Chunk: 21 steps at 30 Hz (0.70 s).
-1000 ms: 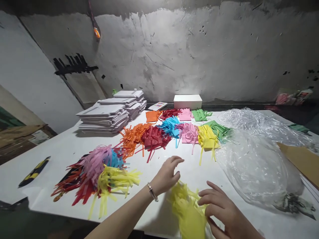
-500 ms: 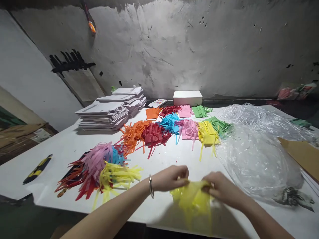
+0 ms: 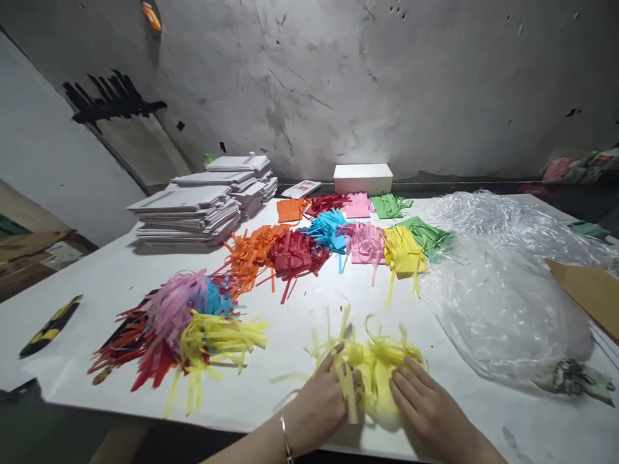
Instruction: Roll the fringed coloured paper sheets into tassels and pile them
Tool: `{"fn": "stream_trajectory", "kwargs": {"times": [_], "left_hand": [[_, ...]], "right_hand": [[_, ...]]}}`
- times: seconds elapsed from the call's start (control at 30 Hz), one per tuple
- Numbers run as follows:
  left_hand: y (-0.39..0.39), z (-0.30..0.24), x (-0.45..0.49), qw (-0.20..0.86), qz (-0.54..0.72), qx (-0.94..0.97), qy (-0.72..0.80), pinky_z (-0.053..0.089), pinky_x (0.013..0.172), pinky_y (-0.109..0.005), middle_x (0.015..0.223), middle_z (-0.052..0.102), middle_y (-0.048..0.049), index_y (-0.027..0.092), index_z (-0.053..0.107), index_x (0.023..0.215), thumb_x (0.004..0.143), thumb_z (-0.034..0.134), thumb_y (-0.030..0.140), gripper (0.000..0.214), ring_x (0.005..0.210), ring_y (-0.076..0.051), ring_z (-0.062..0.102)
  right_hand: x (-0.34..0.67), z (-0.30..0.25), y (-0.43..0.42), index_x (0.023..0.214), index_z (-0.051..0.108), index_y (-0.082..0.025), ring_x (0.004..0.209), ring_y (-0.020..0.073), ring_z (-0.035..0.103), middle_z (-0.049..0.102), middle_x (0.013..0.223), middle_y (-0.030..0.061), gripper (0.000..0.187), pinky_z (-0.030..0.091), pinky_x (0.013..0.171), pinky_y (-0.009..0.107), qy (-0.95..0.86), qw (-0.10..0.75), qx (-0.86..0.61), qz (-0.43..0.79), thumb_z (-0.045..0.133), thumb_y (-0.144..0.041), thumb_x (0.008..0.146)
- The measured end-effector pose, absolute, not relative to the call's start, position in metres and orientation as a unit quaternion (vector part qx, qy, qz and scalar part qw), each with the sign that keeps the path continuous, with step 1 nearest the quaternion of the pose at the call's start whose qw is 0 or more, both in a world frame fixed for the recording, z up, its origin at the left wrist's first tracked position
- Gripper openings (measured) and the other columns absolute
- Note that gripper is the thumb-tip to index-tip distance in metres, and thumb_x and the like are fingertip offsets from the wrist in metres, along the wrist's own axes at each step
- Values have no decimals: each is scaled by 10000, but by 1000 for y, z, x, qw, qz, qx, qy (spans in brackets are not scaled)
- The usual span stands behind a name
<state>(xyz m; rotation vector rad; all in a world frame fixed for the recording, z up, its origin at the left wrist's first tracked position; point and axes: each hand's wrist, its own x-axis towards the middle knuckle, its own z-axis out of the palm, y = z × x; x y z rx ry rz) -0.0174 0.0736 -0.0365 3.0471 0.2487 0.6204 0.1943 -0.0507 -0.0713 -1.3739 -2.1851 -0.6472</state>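
Note:
Near the table's front edge lies yellow fringed tissue paper [image 3: 380, 380], its strips fanned out toward the back. My left hand [image 3: 331, 403], a silver bangle at its wrist, has its fingers bent around the left part of this paper, and a strip hangs over them. My right hand [image 3: 425, 403] grips the right side, fingers together over the paper and thumb hidden. To the left, a heap of pink fringed tissue [image 3: 171, 303] lies with red and blue strips, and another yellow fringed bunch [image 3: 222, 338] lies against it.
Folded fringed bundles, among them a red one [image 3: 294, 251] and a yellow one [image 3: 405, 251], lie across the middle. Behind are white stacks [image 3: 188, 212] and a white box [image 3: 362, 179]. Clear plastic bags [image 3: 507, 309] are at right, a yellow-black cutter [image 3: 52, 327] at left.
Both hands have come down toward the table's front edge with the yellow fringed tissue paper. Its strips, which hung toward me, now spread toward the back. The view has tilted slightly.

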Motion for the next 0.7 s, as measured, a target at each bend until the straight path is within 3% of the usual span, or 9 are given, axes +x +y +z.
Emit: {"fn": "stream_trajectory", "kwargs": {"times": [0.07, 0.17, 0.27, 0.33, 0.47, 0.6, 0.7], "left_hand": [[69, -49, -25, 55, 195, 973, 106, 252, 1198, -419, 876, 688, 55, 238, 612, 932, 963, 510, 155, 134, 820, -143, 643], [63, -48, -33, 95, 209, 959, 163, 354, 1069, -419, 1021, 724, 14, 245, 619, 1054, 971, 469, 145, 198, 926, -180, 653], [60, -44, -34, 103, 197, 954, 203, 374, 958, -421, 1104, 720, -5, 252, 620, 1069, 973, 484, 187, 178, 965, -198, 636], [60, -47, -35, 88, 201, 948, 231, 339, 964, -450, 1109, 719, -3, 261, 625, 1063, 941, 564, 262, 137, 972, -220, 619], [70, -54, -50, 29, 197, 930, 310, 368, 908, -458, 1179, 698, -35, 265, 623, 1143, 805, 729, 393, 376, 1032, -288, 589], [79, -49, -76, -18, 218, 894, 391, 435, 830, -440, 1259, 639, -118, 224, 575, 1241, 796, 736, 454, 526, 1056, -314, 581], [75, -39, -74, -38, 259, 895, 361, 417, 936, -480, 1323, 587, -152, 200, 529, 1310, 844, 686, 429, 542, 1167, -328, 536]], "right_hand": [[197, -76, -56, 1023, 668, -114, 1003, 214, 646, 716, 984, 102, 300, 403, 1081, 431, -793, 266, -510, -199, 396, -55, 911], [203, -65, -59, 1068, 654, -157, 1031, 193, 628, 721, 1035, 64, 295, 369, 1069, 405, -793, 274, -526, -143, 405, -91, 922], [205, -59, -59, 1075, 654, -193, 1007, 216, 621, 717, 1089, 52, 218, 361, 992, 391, -775, 258, -566, -111, 524, -287, 927], [203, -62, -58, 1101, 654, -208, 987, 242, 618, 706, 1135, 64, 314, 359, 928, 391, -751, 246, -602, -111, 602, -428, 882], [198, -71, -58, 1203, 627, -215, 973, 269, 620, 707, 1149, 83, 507, 345, 860, 390, -717, 224, -646, -136, 643, -552, 825], [196, -73, -60, 1223, 616, -199, 954, 272, 621, 719, 1104, 89, 579, 342, 844, 390, -693, 224, -667, -159, 636, -604, 810], [198, -74, -63, 1225, 614, -205, 983, 274, 609, 709, 1135, 90, 568, 337, 854, 385, -706, 195, -662, -159, 662, -577, 798]]}}
